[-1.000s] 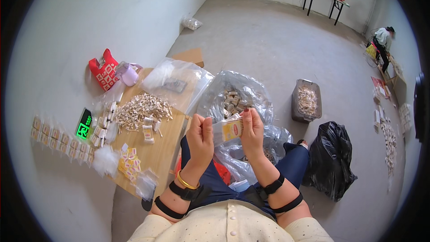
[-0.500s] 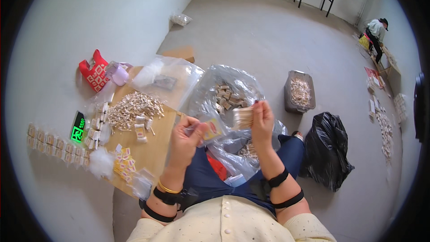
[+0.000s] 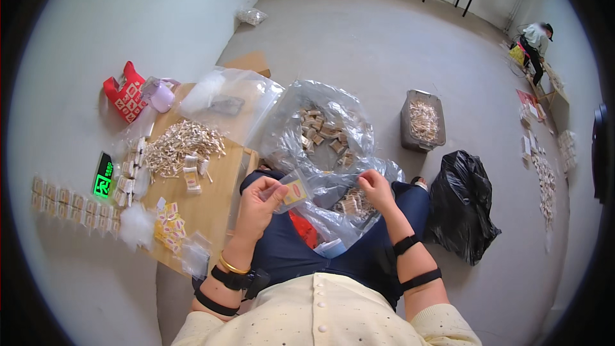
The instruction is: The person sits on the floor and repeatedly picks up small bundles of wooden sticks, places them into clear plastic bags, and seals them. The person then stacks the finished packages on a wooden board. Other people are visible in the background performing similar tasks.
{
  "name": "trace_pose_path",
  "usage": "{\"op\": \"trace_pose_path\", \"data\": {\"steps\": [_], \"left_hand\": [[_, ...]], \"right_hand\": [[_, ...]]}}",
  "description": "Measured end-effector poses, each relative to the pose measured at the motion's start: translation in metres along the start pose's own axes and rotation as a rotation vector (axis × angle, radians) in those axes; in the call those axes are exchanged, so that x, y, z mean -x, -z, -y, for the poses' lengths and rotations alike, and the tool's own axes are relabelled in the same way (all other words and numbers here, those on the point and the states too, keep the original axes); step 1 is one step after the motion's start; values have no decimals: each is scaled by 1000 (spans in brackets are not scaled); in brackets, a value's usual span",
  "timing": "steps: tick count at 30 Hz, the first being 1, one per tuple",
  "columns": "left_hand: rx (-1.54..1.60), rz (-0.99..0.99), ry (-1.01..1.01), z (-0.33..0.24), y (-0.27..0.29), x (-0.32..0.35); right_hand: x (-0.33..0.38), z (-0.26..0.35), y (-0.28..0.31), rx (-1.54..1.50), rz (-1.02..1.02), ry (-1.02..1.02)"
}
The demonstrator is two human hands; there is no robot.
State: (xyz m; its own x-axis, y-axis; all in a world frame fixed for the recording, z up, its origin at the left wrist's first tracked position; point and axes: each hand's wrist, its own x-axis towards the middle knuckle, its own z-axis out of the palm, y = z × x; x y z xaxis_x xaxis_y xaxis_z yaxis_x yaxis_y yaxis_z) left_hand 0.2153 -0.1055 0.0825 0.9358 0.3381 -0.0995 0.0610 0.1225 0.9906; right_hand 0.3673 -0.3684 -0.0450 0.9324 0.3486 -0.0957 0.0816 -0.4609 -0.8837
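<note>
Small clear packet w/ yellow-red label [image 3: 295, 191] in left hand [image 3: 259, 200]; green-lit screen [image 3: 102, 175] left of board.

My left hand [image 3: 259, 200] raised over my lap, fingers pinched together, wrist bent, my right hand [image 3: 375, 187] lower and further out, fingers curled downward, both forearms angled in from below

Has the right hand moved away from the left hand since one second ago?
Yes. The right hand has gone down to the right, into the clear bag on the lap, while the left hand keeps the small packet.
</note>
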Motion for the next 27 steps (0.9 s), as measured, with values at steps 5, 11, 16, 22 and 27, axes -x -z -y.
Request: {"op": "trace_pose_path", "data": {"steps": [5, 11, 16, 22, 27], "left_hand": [[-78, -5, -13, -4, -3, 3], [-170, -159, -96, -3, 20, 16], [-252, -310, -90, 4, 55, 40], [-163, -505, -31, 5, 110, 90], [-32, -669, 102, 30, 150, 136]], "right_hand": [[13, 118, -32, -555, 381, 154], [12, 143, -67, -582, 534, 157], [15, 173, -101, -411, 720, 130], [13, 198, -175, -199, 860, 266], [30, 212, -240, -118, 979, 344]]}}
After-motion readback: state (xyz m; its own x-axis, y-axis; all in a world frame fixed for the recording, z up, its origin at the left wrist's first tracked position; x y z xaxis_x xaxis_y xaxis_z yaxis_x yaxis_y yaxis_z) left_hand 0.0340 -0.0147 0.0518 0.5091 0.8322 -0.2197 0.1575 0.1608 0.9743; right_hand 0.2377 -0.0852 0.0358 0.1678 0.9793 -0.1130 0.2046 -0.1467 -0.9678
